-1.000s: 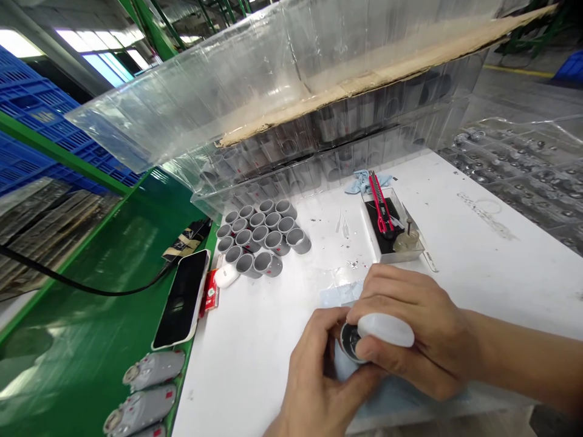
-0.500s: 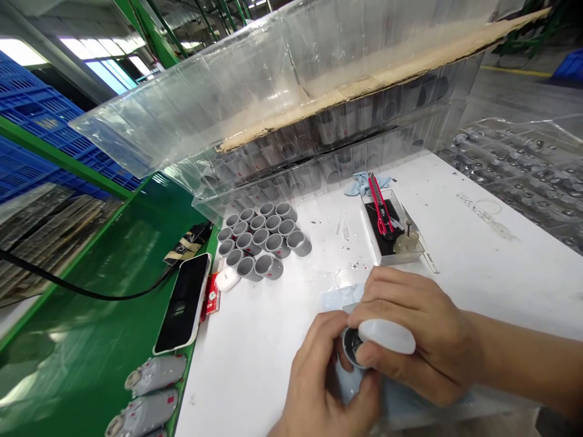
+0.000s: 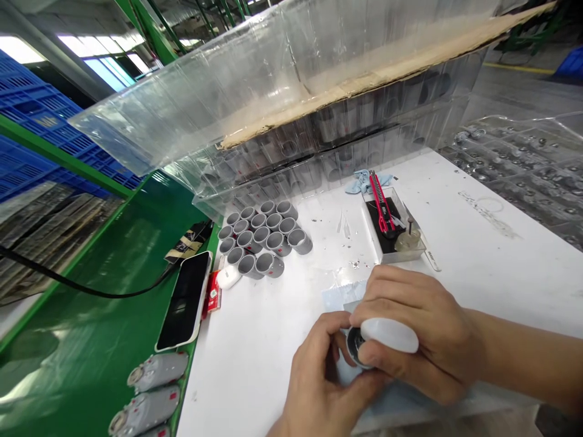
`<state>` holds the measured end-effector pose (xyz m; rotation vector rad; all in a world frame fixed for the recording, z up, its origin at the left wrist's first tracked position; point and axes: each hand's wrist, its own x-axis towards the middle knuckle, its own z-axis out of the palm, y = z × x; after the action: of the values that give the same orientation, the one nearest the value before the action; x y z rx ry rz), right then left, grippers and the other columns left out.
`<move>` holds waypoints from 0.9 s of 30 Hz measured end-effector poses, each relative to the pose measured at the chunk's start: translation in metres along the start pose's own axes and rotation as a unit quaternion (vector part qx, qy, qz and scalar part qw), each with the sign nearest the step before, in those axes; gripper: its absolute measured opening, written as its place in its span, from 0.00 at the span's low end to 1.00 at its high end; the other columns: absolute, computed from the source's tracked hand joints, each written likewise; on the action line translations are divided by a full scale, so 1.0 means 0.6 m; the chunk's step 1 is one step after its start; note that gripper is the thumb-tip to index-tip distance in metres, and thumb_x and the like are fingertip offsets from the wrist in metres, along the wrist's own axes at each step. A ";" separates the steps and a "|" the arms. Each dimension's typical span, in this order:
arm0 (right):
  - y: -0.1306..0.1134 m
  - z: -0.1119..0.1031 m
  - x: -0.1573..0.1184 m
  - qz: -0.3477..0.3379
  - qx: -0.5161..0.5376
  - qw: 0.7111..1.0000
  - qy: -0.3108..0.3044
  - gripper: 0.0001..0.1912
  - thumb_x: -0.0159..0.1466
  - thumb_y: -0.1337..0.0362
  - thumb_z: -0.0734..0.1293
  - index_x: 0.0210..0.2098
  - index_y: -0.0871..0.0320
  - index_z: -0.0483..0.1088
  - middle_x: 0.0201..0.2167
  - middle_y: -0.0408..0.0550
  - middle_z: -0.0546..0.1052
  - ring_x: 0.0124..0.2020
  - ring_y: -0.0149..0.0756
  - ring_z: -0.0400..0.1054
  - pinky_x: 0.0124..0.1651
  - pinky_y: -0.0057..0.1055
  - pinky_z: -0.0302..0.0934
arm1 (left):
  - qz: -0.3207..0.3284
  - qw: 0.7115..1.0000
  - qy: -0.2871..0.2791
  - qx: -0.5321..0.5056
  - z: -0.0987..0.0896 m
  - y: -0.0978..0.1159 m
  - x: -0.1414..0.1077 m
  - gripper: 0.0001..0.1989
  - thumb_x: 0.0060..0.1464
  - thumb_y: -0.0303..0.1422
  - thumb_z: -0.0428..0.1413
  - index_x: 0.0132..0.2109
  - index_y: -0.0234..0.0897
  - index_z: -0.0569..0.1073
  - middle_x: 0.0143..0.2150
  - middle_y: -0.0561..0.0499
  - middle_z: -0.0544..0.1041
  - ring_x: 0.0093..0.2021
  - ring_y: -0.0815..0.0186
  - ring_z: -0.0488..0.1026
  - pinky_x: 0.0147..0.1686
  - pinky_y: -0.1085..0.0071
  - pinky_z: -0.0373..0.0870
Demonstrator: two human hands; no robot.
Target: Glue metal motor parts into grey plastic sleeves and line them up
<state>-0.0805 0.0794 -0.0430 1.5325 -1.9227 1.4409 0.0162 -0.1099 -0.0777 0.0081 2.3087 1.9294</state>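
Note:
My left hand point(image 3: 321, 376) is wrapped round a round grey cup-like part point(image 3: 356, 347) near the table's front edge, its dark open end facing up. My right hand point(image 3: 421, 328) is closed on a white rounded tool point(image 3: 390, 335), whose inner end sits at the part's opening; the tip is hidden by the fingers. Beneath both hands lies a light blue cloth point(image 3: 336, 297). Several grey cylinders point(image 3: 269, 264) stand in rows on the white table point(image 3: 241, 340), left of the hands.
Behind the hands, a clear box point(image 3: 401, 255) holds a red cutter point(image 3: 381, 203). Stacked transparent trays point(image 3: 291, 164) with cardboard line the back. At the left are a phone point(image 3: 184, 301), a white case point(image 3: 228, 277) and grey assembled parts point(image 3: 150, 409) on a green surface.
Both hands keep their grips and have shifted very slightly to the right, along with the grey part and white tool. The whole view has moved a little.

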 end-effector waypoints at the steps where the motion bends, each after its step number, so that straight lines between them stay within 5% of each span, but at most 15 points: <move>1: 0.000 0.000 0.000 0.000 -0.002 1.000 0.002 0.08 0.74 0.65 0.63 0.45 0.65 0.70 0.31 0.51 0.77 0.30 0.36 0.62 0.36 0.38 0.57 | 0.006 1.000 0.002 0.005 0.001 0.000 0.000 0.22 0.58 0.42 0.71 0.54 0.44 0.74 0.46 0.48 0.78 0.48 0.52 0.76 0.48 0.61 0.75; 8: 0.000 -0.001 0.001 0.004 0.001 1.000 0.006 0.08 0.74 0.65 0.64 0.47 0.65 0.71 0.31 0.51 0.77 0.30 0.36 0.63 0.36 0.38 0.58 | 0.115 0.993 0.003 0.040 0.009 0.015 0.004 0.20 0.58 0.29 0.61 0.58 0.45 0.73 0.50 0.48 0.76 0.49 0.55 0.75 0.51 0.60 0.75; 16: 0.000 -0.001 -0.002 -0.001 -0.015 1.000 0.005 0.08 0.75 0.64 0.63 0.46 0.64 0.70 0.30 0.50 0.76 0.30 0.37 0.64 0.37 0.38 0.59 | 0.073 0.997 -0.002 0.035 0.000 0.011 0.002 0.17 0.62 0.35 0.65 0.56 0.45 0.73 0.47 0.48 0.75 0.47 0.55 0.75 0.49 0.61 0.74; 21: 0.000 0.000 -0.001 0.002 -0.012 1.000 0.000 0.08 0.75 0.64 0.63 0.45 0.64 0.70 0.31 0.51 0.77 0.30 0.36 0.63 0.36 0.38 0.59 | 0.010 1.000 0.003 0.002 -0.004 -0.002 -0.003 0.24 0.58 0.46 0.72 0.55 0.44 0.73 0.49 0.47 0.77 0.48 0.53 0.76 0.48 0.62 0.76; 27: 0.000 -0.002 -0.001 -0.006 -0.021 1.000 -0.001 0.09 0.75 0.65 0.62 0.40 0.62 0.70 0.30 0.50 0.77 0.30 0.36 0.64 0.36 0.39 0.57 | 0.080 0.996 0.031 0.035 0.006 -0.003 -0.003 0.23 0.57 0.33 0.66 0.58 0.44 0.71 0.40 0.49 0.75 0.48 0.52 0.76 0.47 0.60 0.77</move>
<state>-0.0804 0.0806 -0.0428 1.5259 -1.9285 1.3851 0.0186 -0.1067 -0.0802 0.1466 2.4845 1.9465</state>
